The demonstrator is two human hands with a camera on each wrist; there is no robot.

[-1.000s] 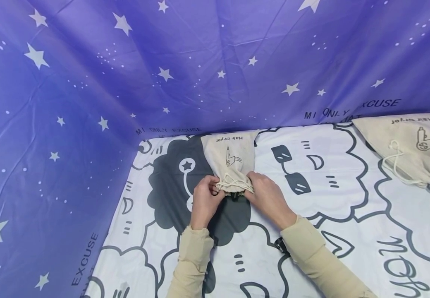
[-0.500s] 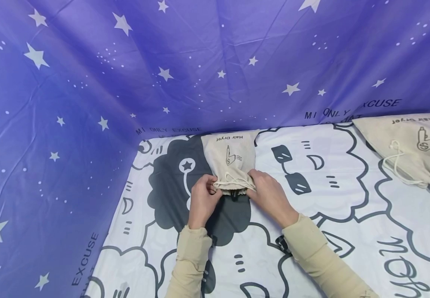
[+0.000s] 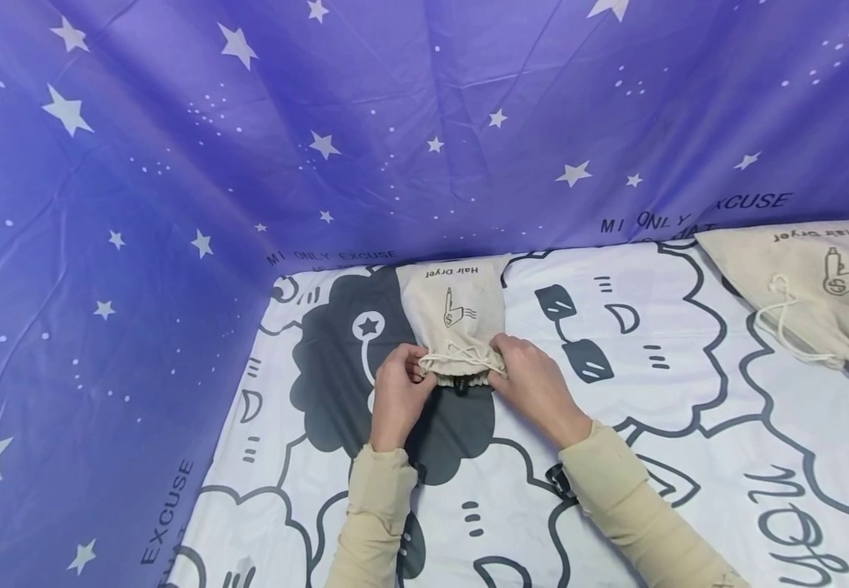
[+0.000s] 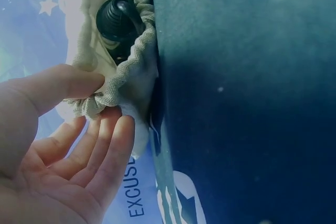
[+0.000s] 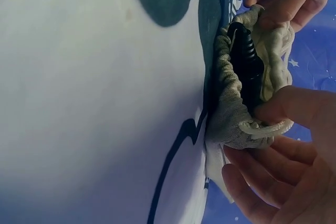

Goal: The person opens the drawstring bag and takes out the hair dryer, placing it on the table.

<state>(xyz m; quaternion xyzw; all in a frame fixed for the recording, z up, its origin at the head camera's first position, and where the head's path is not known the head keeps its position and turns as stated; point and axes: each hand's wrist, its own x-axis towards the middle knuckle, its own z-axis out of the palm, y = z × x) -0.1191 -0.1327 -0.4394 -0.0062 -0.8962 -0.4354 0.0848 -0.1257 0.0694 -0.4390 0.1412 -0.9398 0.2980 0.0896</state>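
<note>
A beige drawstring bag (image 3: pixel 454 302) printed "Hair Dryer" lies on the patterned cloth, its gathered mouth facing me. My left hand (image 3: pixel 400 392) pinches the left side of the mouth, thumb inside the rim and fingers beneath in the left wrist view. On the opposite side, my right hand (image 3: pixel 538 388) pinches the rim the same way, close to the white drawcord (image 5: pixel 268 128). Between the hands the mouth gapes, and a black ribbed cord end (image 4: pixel 118 18) shows inside. The rest of the bag's contents is hidden by the fabric.
Another beige "Hair Dryer" bag (image 3: pixel 828 294) lies at the right, with something dark at its mouth. White cloth with black cartoon drawings (image 3: pixel 660 327) covers the surface. Purple star-printed curtains (image 3: pixel 410 122) rise behind and at the left.
Both hands have moved slightly apart, spreading the bag's mouth wider. The printed bag stays in about the same place, and the other bag has not moved.
</note>
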